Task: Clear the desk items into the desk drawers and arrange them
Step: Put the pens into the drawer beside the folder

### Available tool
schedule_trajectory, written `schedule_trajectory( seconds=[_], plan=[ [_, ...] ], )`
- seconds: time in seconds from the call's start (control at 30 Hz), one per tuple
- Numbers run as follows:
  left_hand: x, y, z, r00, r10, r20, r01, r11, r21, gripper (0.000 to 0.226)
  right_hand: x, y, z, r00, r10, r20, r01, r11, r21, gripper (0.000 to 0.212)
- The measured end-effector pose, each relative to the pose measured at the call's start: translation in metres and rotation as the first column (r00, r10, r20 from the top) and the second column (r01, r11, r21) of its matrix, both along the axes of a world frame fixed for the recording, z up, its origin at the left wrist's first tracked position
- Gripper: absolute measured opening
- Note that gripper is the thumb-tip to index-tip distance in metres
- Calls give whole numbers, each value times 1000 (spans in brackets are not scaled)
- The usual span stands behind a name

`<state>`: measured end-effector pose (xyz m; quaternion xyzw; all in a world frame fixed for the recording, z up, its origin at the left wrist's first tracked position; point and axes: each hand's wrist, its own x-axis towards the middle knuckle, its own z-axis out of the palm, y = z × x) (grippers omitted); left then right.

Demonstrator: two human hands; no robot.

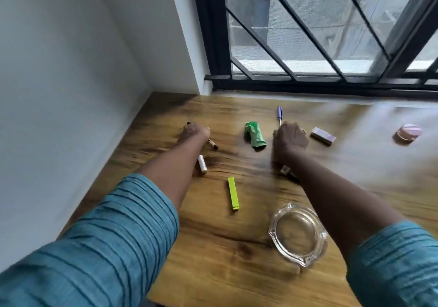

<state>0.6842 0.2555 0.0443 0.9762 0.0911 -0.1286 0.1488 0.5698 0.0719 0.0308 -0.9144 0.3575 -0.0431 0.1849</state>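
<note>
My left hand (pixel 193 133) is closed in a fist around a thin brown pen (pixel 213 145), whose dark ends stick out on both sides of it. My right hand (pixel 290 138) has its fingers curled over the near end of a purple pen (pixel 279 113) that lies pointing at the window. Between the hands lies a crumpled green wrapper (pixel 254 134). A white tube (pixel 202 164) rests beside my left forearm. A lime-green stick (pixel 233 196) lies nearer to me. A small dark item (pixel 285 170) is partly hidden under my right forearm.
A clear glass ashtray (pixel 297 233) stands near the wooden desk's (pixel 213 247) front. A pale purple box (pixel 323 136) lies right of my right hand, and a pink round container (pixel 408 132) sits far right. A white wall bounds the left; a barred window runs along the back.
</note>
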Motion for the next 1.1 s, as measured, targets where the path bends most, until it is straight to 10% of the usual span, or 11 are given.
schedule_trajectory(
  seconds=[0.5,1.1],
  plan=[
    [-35,-8,28,996,49,73,-21,936,-350,39,-45,28,45,996,41,84,-44,998,37,28],
    [-435,18,28,951,-300,72,289,786,-546,32,-427,125,63,996,-17,92,13,999,43,31]
  ],
)
